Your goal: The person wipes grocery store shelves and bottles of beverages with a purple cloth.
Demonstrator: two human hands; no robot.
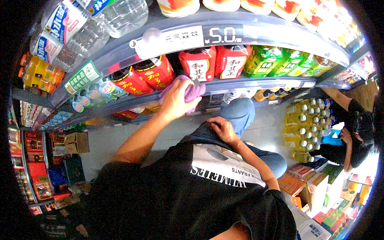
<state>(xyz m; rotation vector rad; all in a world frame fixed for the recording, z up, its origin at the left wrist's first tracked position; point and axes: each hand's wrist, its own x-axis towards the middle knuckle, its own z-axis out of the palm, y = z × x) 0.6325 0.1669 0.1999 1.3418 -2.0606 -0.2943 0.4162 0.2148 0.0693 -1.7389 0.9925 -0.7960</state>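
Observation:
My left hand (179, 100) grips a crumpled purple cloth (195, 92) against the front edge of a lower shelf (222, 87). Just behind the cloth stand red-labelled drink bottles (156, 73), and two more red bottles (197, 64) with white panels are to the right. My right hand (223, 130) lies with curled fingers over the dark hem of my shirt (198, 132), beside my bent knee (240, 114) in jeans. Whether its fingers pinch the fabric cannot be told.
Above runs a shelf with a price strip (222, 34) and clear water bottles (123, 18). Green bottles (264, 61) continue rightward. Yellow-liquid bottles (297, 132) stand on the floor beside another person (361, 135), who reaches toward the shelves. Cartons (315, 186) lie at lower right; a cardboard box (76, 142) is left.

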